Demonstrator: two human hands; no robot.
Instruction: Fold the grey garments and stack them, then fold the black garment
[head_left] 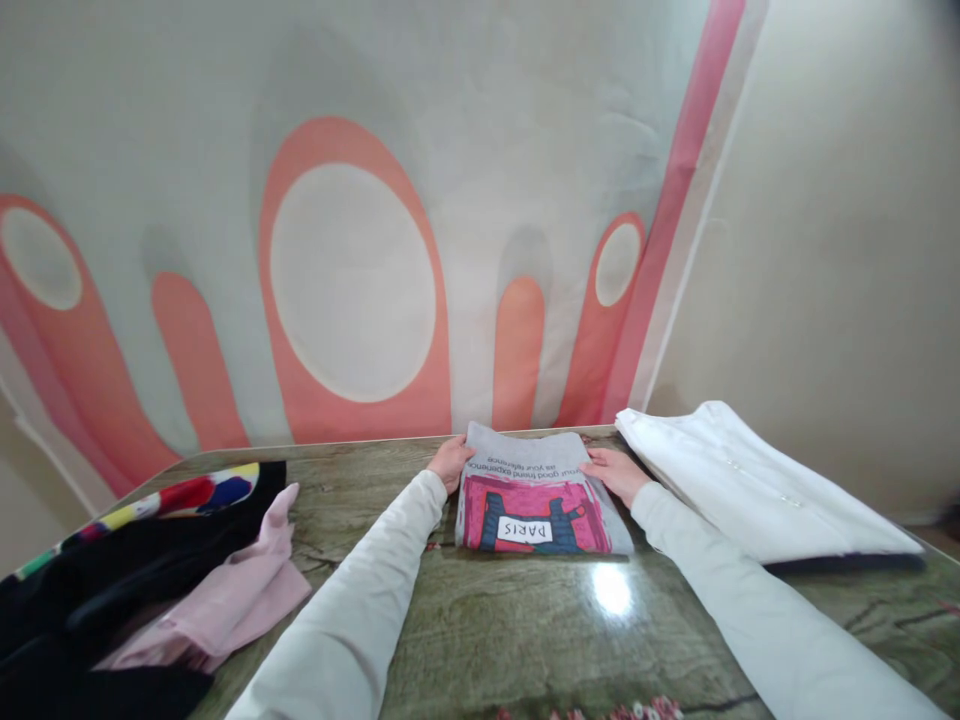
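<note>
A folded grey T-shirt (536, 500) with a pink print and the word PARIS lies on the green marbled table (525, 620). My left hand (450, 462) rests on the shirt's left edge, fingers stretched flat. At the shirt's right edge my right hand (613, 472) also lies flat with fingers out. Both arms wear pale long sleeves.
A folded white garment (757, 490) lies to the right, over something dark. At the left sit a pink garment (225, 600), black cloth (97, 600) and a multicoloured piece (180, 497). A wall hanging with orange shapes (352, 280) stands behind the table.
</note>
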